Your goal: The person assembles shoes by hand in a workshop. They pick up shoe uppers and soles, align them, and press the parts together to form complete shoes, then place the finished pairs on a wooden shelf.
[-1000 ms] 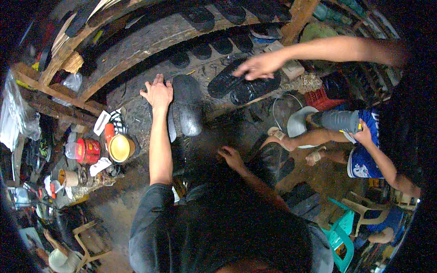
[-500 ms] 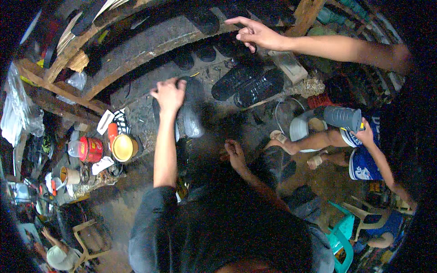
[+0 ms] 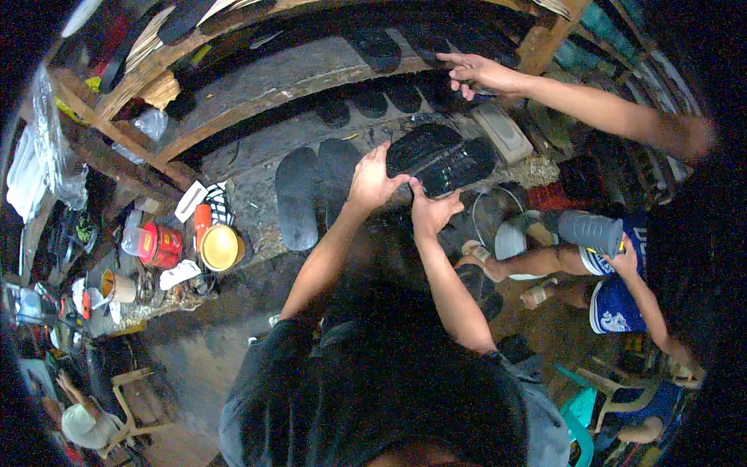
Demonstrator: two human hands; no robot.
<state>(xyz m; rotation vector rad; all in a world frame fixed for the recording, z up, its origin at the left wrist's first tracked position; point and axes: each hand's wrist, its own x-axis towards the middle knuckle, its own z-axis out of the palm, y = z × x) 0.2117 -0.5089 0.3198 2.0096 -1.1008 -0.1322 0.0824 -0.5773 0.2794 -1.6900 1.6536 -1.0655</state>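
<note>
A pair of black sandals point(image 3: 443, 159), or soles with black straps, lies side by side on the grey work surface in front of me. At their left end, my left hand point(image 3: 375, 180) is closed on the edge, its thumb pointing right. Along their near edge, my right hand point(image 3: 436, 212) is closed too, its fingers partly hidden and its thumb close to the left thumb. Left of my left hand rest two flat dark soles point(image 3: 297, 198), side by side.
Another person's hand point(image 3: 484, 76) reaches in from the upper right, over more dark soles point(image 3: 373, 48). At right, someone in blue shorts holds a grey tumbler point(image 3: 590, 232) near a whitish bucket point(image 3: 512, 235). A yellow-topped can point(image 3: 220, 247) and red container point(image 3: 161, 245) stand at left.
My left hand has left the flat soles and moved right to the black sandals. My right hand has come up and forward from near my body to the same pair. The view has shifted slightly.
</note>
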